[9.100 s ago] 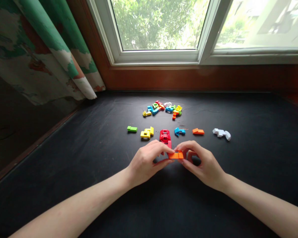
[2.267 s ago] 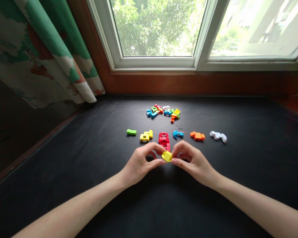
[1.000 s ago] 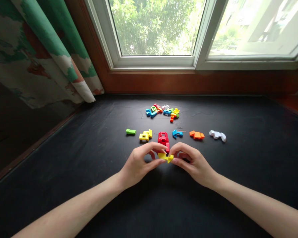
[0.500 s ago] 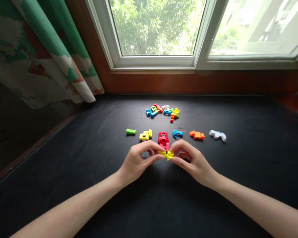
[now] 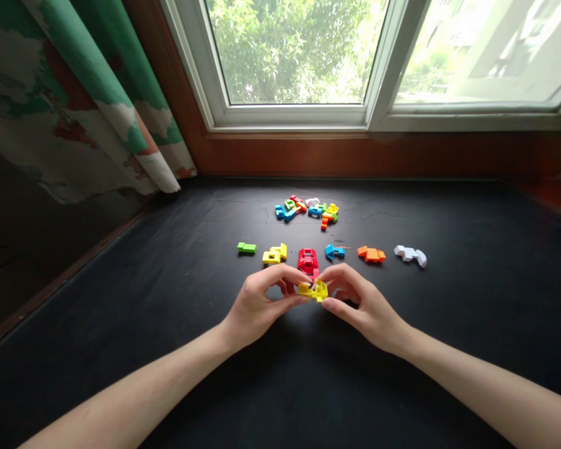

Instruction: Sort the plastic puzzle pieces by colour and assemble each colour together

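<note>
My left hand (image 5: 259, 305) and right hand (image 5: 369, 308) clamp their fingertips on the jointed yellow block piece (image 5: 314, 290), now folded tighter, just below the red piece (image 5: 308, 260) at frame centre

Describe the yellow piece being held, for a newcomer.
Below the window, on the black table, coloured plastic pieces lie in a row. Just in front of the red piece, the left hand and right hand pinch a yellow piece. Unlike the other yellow piece in the row, this one is held.
</note>
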